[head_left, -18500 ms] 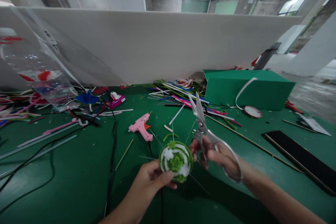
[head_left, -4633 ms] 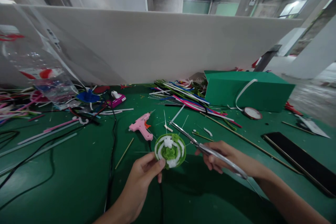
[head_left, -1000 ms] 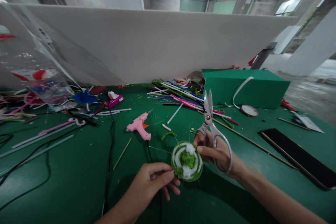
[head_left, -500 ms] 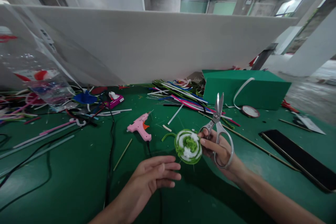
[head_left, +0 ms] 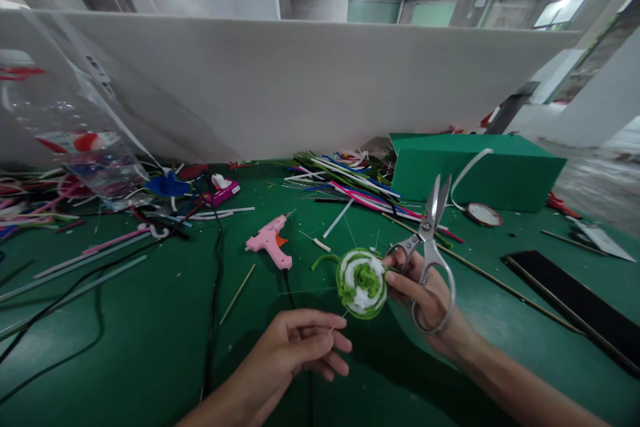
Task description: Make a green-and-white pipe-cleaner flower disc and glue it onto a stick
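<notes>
Between the thumb and fingertips of my right hand is the edge of a round green-and-white coil, which looks made of fuzzy pipe cleaners. Scissors hang on the same hand, blades spread and pointing up, one handle loop around the back of the hand. A green tail sticks out from the coil's left side. My left hand is just below and left of the coil, thumb and index finger pinched on a thin clear strand leading toward it. Its other fingers are loosely curled.
A pink glue gun lies left of the coil, its cord running toward me. Behind are a pile of pipe cleaners and a green box. A phone and tape roll lie right; a plastic bottle stands left.
My left thumb and index finger have closed together on the thin strand by the coil. My right hand, with coil and scissors, has shifted slightly right and down in the view.
</notes>
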The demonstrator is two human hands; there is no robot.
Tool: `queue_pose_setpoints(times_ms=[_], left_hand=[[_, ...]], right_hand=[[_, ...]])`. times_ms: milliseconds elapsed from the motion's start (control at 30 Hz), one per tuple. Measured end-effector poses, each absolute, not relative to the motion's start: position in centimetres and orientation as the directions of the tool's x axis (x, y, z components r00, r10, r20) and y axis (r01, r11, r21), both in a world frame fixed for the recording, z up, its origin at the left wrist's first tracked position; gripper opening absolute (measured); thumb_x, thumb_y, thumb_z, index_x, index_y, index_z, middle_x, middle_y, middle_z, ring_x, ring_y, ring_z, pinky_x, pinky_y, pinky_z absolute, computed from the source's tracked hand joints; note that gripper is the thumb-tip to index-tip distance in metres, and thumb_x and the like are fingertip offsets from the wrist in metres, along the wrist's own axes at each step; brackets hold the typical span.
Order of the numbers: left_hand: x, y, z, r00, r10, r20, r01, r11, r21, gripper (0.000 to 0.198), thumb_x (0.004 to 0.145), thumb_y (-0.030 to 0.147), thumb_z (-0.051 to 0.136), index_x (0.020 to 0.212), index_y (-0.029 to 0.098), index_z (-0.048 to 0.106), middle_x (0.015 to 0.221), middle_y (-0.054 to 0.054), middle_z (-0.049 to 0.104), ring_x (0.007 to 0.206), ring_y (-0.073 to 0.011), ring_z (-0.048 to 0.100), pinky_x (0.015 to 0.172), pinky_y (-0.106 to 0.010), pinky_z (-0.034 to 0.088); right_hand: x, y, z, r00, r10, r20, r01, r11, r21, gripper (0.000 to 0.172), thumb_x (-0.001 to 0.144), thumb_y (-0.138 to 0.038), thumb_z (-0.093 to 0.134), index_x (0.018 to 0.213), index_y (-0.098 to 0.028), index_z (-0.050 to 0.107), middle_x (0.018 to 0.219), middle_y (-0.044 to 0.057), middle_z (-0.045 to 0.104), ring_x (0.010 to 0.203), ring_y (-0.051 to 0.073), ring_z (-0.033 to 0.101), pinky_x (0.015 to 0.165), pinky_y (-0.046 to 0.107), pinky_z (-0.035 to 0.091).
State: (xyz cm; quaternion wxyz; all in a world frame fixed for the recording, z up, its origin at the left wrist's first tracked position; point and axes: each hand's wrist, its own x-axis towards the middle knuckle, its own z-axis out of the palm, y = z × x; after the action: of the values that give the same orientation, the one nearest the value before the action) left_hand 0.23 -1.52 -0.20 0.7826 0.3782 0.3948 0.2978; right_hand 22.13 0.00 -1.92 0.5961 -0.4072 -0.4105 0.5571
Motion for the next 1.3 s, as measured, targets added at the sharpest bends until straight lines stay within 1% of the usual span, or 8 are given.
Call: queue_pose_setpoints(times_ms=[100,200,400,500,633,767,933,1300], left_hand=[[0.27,-1.46,0.05,0.515,0.764,-0.388,-0.148,0.525,0.838,0.018,0.077,0.025,0.065,0.091,0.014,0.068,0.08,-0.008,0.072,0.067,-0.0164,0.066,0.06,-0.025,0.047],[0.32,-1.42,0.04,0.512,0.768,-0.384,-0.119,0.506,0.854,0.019,0.078,0.028,0.063,0.09,0.013,0.068,0.08,-0.008,0.072,0.068,-0.0173,0.066,0.06,-0.026,0.046],[0.51,-1.46,-0.51,0.519,0.766,-0.379,-0.045,0.467,0.883,0.024,0.08,0.033,0.059,0.089,0.012,0.068,0.074,-0.009,0.072,0.06,-0.0179,0.066,0.057,-0.028,0.046],[0.53,-1.51,-0.61,0.521,0.768,-0.373,-0.048,0.463,0.885,0.025,0.08,0.034,0.059,0.089,0.012,0.068,0.074,-0.009,0.072,0.059,-0.0176,0.066,0.056,-0.027,0.046],[0.5,-1.59,-0.52,0.526,0.763,-0.376,-0.054,0.472,0.88,0.024,0.081,0.033,0.059,0.088,0.012,0.068,0.073,-0.009,0.072,0.058,-0.0166,0.066,0.056,-0.026,0.046],[0.5,-1.63,-0.57,0.542,0.757,-0.365,-0.066,0.471,0.88,0.024,0.083,0.032,0.056,0.086,0.012,0.068,0.071,-0.009,0.072,0.055,-0.0152,0.065,0.053,-0.024,0.045],[0.49,-1.65,-0.78,0.547,0.76,-0.351,-0.079,0.464,0.882,0.022,0.083,0.03,0.056,0.085,0.012,0.068,0.07,-0.009,0.073,0.053,-0.0139,0.065,0.051,-0.022,0.043],[0.49,-1.56,-0.67,0.539,0.764,-0.355,-0.047,0.448,0.893,0.024,0.082,0.032,0.057,0.085,0.01,0.067,0.071,-0.009,0.073,0.054,-0.0143,0.065,0.052,-0.022,0.044]], right_hand=[[22.07,-0.09,-1.85,0.034,0.999,0.031,-0.334,0.041,-0.942,0.026,0.073,-0.024,0.068,0.084,-0.021,0.045,0.081,-0.001,0.051,0.06,0.01,0.044,0.047,0.02,0.036],[21.92,-0.16,-1.9,0.007,1.0,0.021,-0.33,0.022,-0.944,0.027,0.074,-0.025,0.068,0.083,-0.022,0.043,0.08,-0.001,0.051,0.057,0.009,0.043,0.047,0.02,0.036],[21.8,-0.22,-2.36,-0.016,0.997,0.079,-0.259,0.073,-0.963,0.027,0.075,-0.026,0.067,0.085,-0.022,0.042,0.081,-0.002,0.053,0.051,0.007,0.04,0.042,0.019,0.034],[21.78,-0.3,-2.42,-0.018,0.997,0.077,-0.261,0.07,-0.963,0.027,0.075,-0.026,0.067,0.085,-0.022,0.042,0.083,-0.001,0.053,0.052,0.007,0.04,0.043,0.019,0.035],[21.71,-0.3,-2.31,-0.028,0.997,0.066,-0.274,0.056,-0.96,0.027,0.075,-0.026,0.067,0.085,-0.022,0.042,0.079,-0.002,0.052,0.051,0.007,0.04,0.043,0.02,0.034],[21.72,-0.25,-2.31,-0.03,0.995,0.094,-0.254,0.083,-0.964,0.027,0.075,-0.025,0.067,0.084,-0.022,0.041,0.076,-0.003,0.05,0.051,0.007,0.041,0.042,0.019,0.036],[21.84,-0.46,-2.43,-0.054,0.991,0.123,-0.233,0.107,-0.967,0.026,0.076,-0.026,0.066,0.085,-0.022,0.042,0.077,-0.003,0.05,0.051,0.007,0.042,0.043,0.018,0.036],[21.99,-0.27,-2.7,-0.062,0.988,0.144,-0.211,0.128,-0.969,0.025,0.077,-0.027,0.066,0.086,-0.023,0.043,0.076,-0.004,0.049,0.052,0.007,0.042,0.043,0.018,0.036]])
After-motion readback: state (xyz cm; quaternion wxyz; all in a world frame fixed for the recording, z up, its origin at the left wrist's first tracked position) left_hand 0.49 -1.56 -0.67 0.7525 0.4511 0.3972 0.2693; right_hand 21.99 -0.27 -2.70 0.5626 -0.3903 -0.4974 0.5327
